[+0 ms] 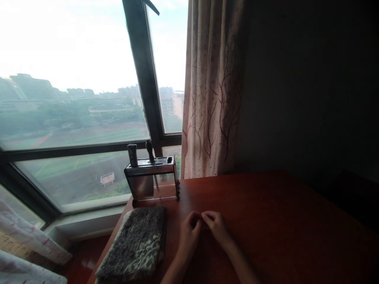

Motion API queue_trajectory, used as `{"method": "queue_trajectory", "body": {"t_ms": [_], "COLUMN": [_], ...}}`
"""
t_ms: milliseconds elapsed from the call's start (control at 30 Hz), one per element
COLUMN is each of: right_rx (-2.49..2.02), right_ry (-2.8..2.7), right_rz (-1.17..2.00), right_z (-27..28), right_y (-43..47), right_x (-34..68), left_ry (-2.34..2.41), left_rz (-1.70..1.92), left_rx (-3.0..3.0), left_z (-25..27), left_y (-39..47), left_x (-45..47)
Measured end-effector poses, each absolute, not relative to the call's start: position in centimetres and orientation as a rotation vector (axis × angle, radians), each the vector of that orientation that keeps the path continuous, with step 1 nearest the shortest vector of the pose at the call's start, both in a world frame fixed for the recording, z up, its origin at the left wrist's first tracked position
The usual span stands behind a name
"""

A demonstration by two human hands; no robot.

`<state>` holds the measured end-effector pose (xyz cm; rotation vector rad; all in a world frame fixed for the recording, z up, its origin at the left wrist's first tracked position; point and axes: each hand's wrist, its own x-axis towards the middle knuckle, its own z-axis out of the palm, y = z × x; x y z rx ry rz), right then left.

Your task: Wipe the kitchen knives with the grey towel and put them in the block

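You're in what looks like a home, high above ground: a curtain (213, 90) with a branch pattern hangs beside your big window (146, 79), a sports field (118, 132) lies far below, and your reddish-brown counter (266, 221) carries a knife holder (151, 169) and folded fuzzy cloth (133, 240).

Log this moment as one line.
left grip, right grip: curled, close together | held item: cannot tell | folded grey cloth: on table, left of grips | knife holder: beyond cloth
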<state>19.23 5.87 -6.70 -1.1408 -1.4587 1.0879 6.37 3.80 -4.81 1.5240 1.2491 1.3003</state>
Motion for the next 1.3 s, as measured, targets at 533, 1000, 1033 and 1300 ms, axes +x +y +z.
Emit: {"method": "queue_trajectory", "body": {"t_ms": [533, 1000, 1033, 1300], "right_rx": [-1.188, -1.211, -1.211, -1.180], "right_ry": [-1.509, -1.577, -1.582, -1.626], "right_rz": [0.966, 0.890, 0.888, 0.905], "right_z": [-6.49, -6.79, -6.72, -6.06], "right_y": [5.69, 5.85, 5.84, 5.58], "right_x": [18.86, 18.86, 18.85, 18.77], "left_ry": [1.263, 1.274, 1.274, 1.272], "left_rz": [1.321, 1.316, 1.320, 1.334], "left_rx": [1.471, 1.460, 1.452, 1.408], "left_z": [-4.82, -4.84, -4.86, -4.99], "left_y": [4.02, 3.89, 3.93, 4.00], "left_x": [6.32, 6.25, 6.23, 6.08]}}
